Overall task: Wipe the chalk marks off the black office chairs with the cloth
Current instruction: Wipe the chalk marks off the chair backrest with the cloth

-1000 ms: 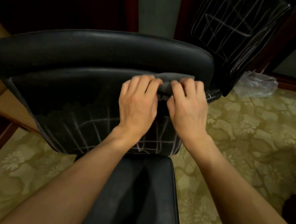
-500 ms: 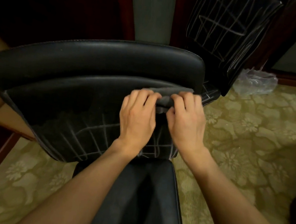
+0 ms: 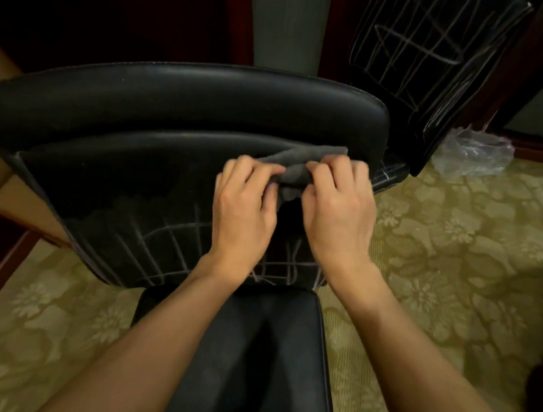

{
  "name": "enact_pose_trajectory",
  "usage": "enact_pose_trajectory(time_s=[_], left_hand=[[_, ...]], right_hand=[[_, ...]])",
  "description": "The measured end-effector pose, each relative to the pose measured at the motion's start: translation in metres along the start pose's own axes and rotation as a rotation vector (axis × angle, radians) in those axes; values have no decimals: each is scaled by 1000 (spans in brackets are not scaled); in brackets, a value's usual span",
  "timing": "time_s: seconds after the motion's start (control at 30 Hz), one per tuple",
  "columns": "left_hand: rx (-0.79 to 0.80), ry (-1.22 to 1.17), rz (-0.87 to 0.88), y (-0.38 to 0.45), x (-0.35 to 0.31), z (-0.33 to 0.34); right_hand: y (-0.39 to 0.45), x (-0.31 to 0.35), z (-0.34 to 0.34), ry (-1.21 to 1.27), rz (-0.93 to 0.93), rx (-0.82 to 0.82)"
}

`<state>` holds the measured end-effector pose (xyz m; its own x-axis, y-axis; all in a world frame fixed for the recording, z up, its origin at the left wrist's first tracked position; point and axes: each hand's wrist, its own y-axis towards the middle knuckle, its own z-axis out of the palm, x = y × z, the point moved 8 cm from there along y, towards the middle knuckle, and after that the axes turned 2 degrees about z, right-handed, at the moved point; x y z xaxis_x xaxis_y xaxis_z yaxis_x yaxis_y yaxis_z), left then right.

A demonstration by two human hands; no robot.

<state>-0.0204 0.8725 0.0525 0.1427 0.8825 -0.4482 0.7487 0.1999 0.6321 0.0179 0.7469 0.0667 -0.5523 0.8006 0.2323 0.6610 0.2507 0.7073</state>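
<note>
Here, two hands (image 3: 291, 215) on one cloth (image 3: 297, 166), two chalk-marked chairs (image 3: 180, 104) (both black).

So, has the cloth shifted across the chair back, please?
No: the cloth stays near the chair back's right end, under its top pad, between left hand and right hand.

- Grey cloth (image 3: 297, 166), bunched against upper backrest, pinched at both ends.
- Near black chair (image 3: 174, 144), backrest wiped clean above, chalk grid (image 3: 169, 240) along lower edge.
- Far black chair (image 3: 425, 49), upright, scribbled all over.
</note>
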Motion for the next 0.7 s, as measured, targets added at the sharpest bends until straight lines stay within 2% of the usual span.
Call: enact_pose_trajectory(time_s=[0.1,0.2,0.3,0.53,0.6,0.7], left_hand=[[95,49,7,-30,17,22],[231,73,-89,-76,42,39],[262,62,-113,-77,50,31],[-41,42,-52,-8,34,-32],[0,89,-44,-20,47,-24],[193,157,-113,-64,77,7]], right_hand=[[-35,-1,26,-1,-14,68],[-81,2,54,-20,21,263],[-78,9,60,18,89,386],[-2,48,19,41,-7,83],[-12,51,33,28,-36,94],[-55,53,67,-27,-74,241]])
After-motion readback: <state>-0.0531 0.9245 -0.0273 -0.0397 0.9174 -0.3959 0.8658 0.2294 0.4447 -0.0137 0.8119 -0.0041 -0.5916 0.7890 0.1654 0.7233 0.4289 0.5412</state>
